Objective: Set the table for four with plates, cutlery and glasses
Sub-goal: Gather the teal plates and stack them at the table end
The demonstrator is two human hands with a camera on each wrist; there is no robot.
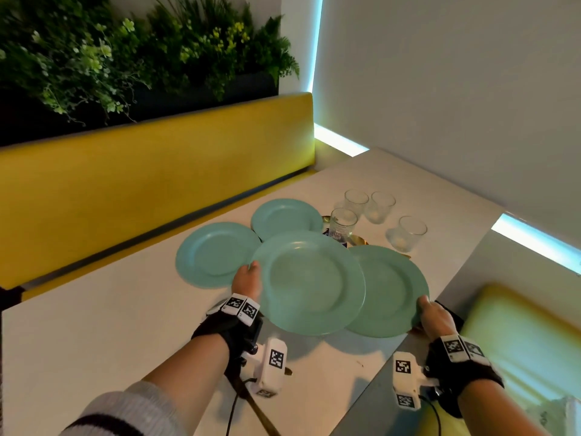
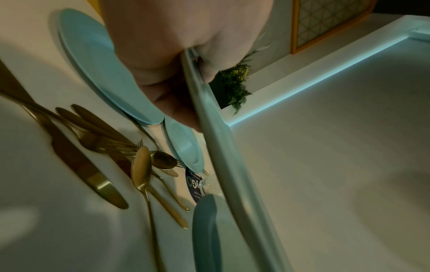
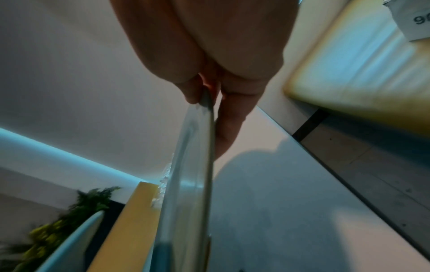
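Two teal plates are held in the air over the white table (image 1: 94,335). My left hand (image 1: 248,278) pinches the left rim of the middle plate (image 1: 309,281), seen edge-on in the left wrist view (image 2: 223,147). My right hand (image 1: 435,319) grips the near right rim of the right plate (image 1: 390,291), whose rim (image 3: 197,165) runs down the right wrist view. Two more teal plates lie flat on the table, one at the left (image 1: 213,253) and one further back (image 1: 284,217). Gold cutlery (image 2: 111,150) lies in a pile under the held plates. Several clear glasses (image 1: 377,206) stand behind.
A yellow bench back (image 1: 157,171) runs along the table's far side, with green plants (image 1: 125,58) above it. A white wall (image 1: 456,89) closes the right side. A yellow-green seat (image 1: 528,341) sits beyond the table's right edge. A small dark printed card (image 2: 194,184) lies by the cutlery.
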